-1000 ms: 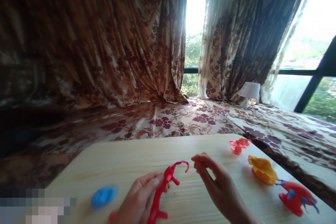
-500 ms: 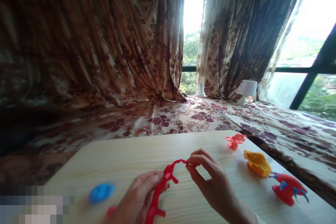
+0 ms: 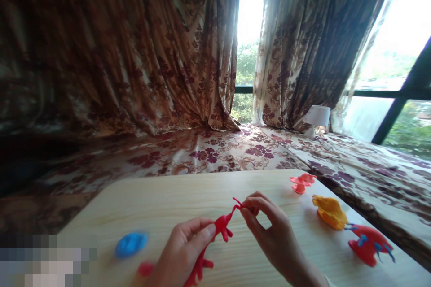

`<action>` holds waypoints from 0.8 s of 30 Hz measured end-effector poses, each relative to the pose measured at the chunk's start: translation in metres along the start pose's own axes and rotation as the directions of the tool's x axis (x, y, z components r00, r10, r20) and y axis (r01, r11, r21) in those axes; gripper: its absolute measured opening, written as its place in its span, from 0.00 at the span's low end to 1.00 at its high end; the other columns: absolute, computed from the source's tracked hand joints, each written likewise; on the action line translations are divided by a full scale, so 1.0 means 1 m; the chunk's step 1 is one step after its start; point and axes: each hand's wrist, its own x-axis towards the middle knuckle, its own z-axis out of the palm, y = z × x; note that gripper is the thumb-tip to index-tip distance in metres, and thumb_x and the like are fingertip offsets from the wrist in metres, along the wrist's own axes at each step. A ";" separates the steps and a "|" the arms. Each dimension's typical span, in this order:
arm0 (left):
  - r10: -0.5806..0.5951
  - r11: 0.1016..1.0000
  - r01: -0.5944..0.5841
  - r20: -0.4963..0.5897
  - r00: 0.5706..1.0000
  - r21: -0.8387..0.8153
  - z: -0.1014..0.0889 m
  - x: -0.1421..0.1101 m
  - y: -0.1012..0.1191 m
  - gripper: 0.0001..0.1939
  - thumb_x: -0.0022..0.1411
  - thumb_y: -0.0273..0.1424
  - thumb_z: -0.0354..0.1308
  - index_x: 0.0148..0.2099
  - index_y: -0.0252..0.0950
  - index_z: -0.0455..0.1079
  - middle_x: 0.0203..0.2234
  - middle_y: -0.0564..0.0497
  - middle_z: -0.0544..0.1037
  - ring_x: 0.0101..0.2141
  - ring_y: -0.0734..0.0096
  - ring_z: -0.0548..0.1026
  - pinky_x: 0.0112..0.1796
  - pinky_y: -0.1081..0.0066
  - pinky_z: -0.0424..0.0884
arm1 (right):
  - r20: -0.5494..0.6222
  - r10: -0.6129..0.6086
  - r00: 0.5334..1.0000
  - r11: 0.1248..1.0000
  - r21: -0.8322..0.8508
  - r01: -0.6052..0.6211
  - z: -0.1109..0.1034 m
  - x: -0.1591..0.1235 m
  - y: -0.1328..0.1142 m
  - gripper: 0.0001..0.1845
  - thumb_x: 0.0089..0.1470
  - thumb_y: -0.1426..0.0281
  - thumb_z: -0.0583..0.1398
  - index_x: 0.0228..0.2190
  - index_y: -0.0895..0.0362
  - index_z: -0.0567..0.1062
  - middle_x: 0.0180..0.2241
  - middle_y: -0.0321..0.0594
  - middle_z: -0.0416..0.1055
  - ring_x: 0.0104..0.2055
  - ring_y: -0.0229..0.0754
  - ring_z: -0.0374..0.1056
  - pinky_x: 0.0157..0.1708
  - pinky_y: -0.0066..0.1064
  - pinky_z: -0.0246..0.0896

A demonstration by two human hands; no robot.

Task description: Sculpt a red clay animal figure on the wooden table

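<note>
A long red modelling-clay figure [image 3: 221, 225] with stubby legs lies slanted across my left hand [image 3: 184, 244], whose thumb and fingers are closed on its body. From its upper end runs a thin twisted red strand [image 3: 233, 210]. My right hand [image 3: 273, 229] pinches that strand between thumb and forefinger, and a loose tip sticks up at the pinch. The figure's lower end runs out of the bottom of the head view. Left of my left hand, a blue clay disc [image 3: 132, 245] and a small red clay lump [image 3: 145, 269] sit on the table.
Along the right side of the pale wooden table [image 3: 161, 193] stand a pink clay piece [image 3: 303, 184], a yellow clay piece [image 3: 332, 213] and a red clay animal with blue parts [image 3: 372, 244]. Behind are a flower-patterned cover [image 3: 208, 154], curtains [image 3: 168, 54] and a white lamp [image 3: 317, 116].
The strand, stretched in an arch toward my right hand before, now bends upward with its tip showing above the fingers. The red figure has turned slightly in my left hand.
</note>
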 end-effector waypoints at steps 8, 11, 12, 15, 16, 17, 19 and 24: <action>0.019 0.999 -0.019 -0.011 1.000 0.037 0.001 -0.003 -0.001 0.17 0.53 0.43 0.58 0.37 0.35 0.75 0.24 0.52 0.77 0.10 0.85 0.58 0.21 0.73 0.70 | 0.110 -0.078 0.991 0.973 -0.207 0.099 0.000 -0.005 0.001 0.06 0.55 0.77 0.56 0.33 0.56 0.72 0.30 0.39 0.67 0.31 0.38 0.64 0.30 0.30 0.59; 0.021 0.999 -0.021 -0.006 1.000 0.036 0.000 -0.001 -0.002 0.18 0.53 0.44 0.57 0.37 0.35 0.75 0.24 0.52 0.76 0.11 0.85 0.59 0.21 0.72 0.71 | 0.144 -0.100 0.984 0.968 -0.213 0.130 -0.002 -0.005 -0.001 0.06 0.54 0.77 0.56 0.34 0.55 0.71 0.31 0.39 0.67 0.32 0.39 0.64 0.31 0.30 0.59; 0.021 0.999 -0.021 -0.006 1.000 0.030 0.000 0.000 -0.003 0.18 0.53 0.44 0.57 0.37 0.35 0.75 0.24 0.52 0.76 0.11 0.84 0.59 0.21 0.73 0.71 | 0.151 -0.101 0.983 0.972 -0.197 0.130 -0.003 -0.005 -0.001 0.06 0.55 0.77 0.56 0.34 0.56 0.71 0.31 0.39 0.67 0.32 0.39 0.64 0.31 0.30 0.59; 0.020 1.000 -0.020 0.003 1.000 0.008 0.000 0.001 -0.004 0.17 0.53 0.43 0.57 0.37 0.35 0.75 0.26 0.52 0.77 0.12 0.84 0.60 0.21 0.73 0.71 | 0.153 -0.096 0.984 0.981 -0.153 0.119 -0.004 -0.003 -0.003 0.06 0.56 0.77 0.55 0.30 0.56 0.70 0.29 0.38 0.66 0.31 0.38 0.63 0.30 0.29 0.59; 0.017 1.000 -0.017 0.006 1.000 0.001 0.000 0.002 -0.005 0.17 0.52 0.43 0.57 0.37 0.35 0.75 0.25 0.52 0.76 0.12 0.84 0.60 0.20 0.73 0.71 | 0.147 -0.090 0.985 0.984 -0.141 0.111 -0.003 -0.003 -0.004 0.05 0.56 0.76 0.56 0.30 0.56 0.70 0.29 0.38 0.66 0.30 0.37 0.63 0.30 0.29 0.59; 0.016 1.000 -0.016 0.009 1.000 -0.006 -0.001 0.002 -0.005 0.18 0.52 0.43 0.58 0.37 0.34 0.75 0.25 0.52 0.76 0.12 0.83 0.61 0.21 0.73 0.71 | 0.141 -0.083 0.986 0.986 -0.129 0.102 -0.003 -0.003 -0.004 0.05 0.56 0.76 0.56 0.29 0.56 0.69 0.30 0.38 0.66 0.30 0.37 0.64 0.30 0.28 0.59; 0.010 1.000 -0.010 0.011 1.000 -0.018 -0.001 0.001 -0.005 0.18 0.51 0.44 0.58 0.36 0.34 0.75 0.25 0.52 0.76 0.13 0.83 0.61 0.21 0.73 0.71 | 0.127 -0.069 0.990 0.992 -0.096 0.081 -0.001 -0.003 -0.003 0.05 0.55 0.77 0.57 0.29 0.55 0.68 0.30 0.37 0.66 0.31 0.36 0.64 0.31 0.28 0.60; -0.002 1.000 0.002 0.010 1.000 -0.031 0.000 0.000 -0.004 0.18 0.51 0.44 0.58 0.36 0.35 0.75 0.24 0.53 0.76 0.12 0.83 0.61 0.20 0.73 0.71 | 0.088 -0.043 0.995 0.999 -0.025 0.045 0.003 -0.004 0.002 0.08 0.54 0.78 0.57 0.29 0.54 0.64 0.31 0.35 0.68 0.32 0.35 0.65 0.32 0.26 0.61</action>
